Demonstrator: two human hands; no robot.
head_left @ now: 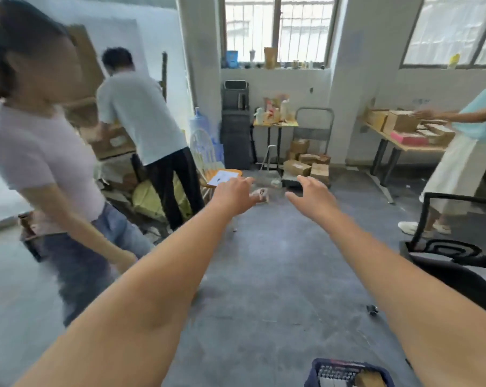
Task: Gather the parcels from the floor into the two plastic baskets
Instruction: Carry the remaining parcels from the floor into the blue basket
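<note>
Head view, basket (348, 371) cut off at bottom edge (contents unclear), left hand (233, 195) and right hand (313, 195) outstretched, fingers loosely spread, holding nothing, small blurred parcel (260, 194) on floor (278, 261) between them, axis indistinct.

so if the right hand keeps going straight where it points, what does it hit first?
Probably the pile of brown cardboard boxes on the grey floor; the right hand reaches toward it, fingers spread and empty. Nothing shows between them, though depth is unclear.

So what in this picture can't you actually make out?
Head view only:
- Dark blue basket: cut off by the bottom edge; contents unclear, second basket not seen.
- Small pinkish thing on the floor: blurred, partly behind the left hand.
- Cardboard boxes: too far to read labels.
</note>
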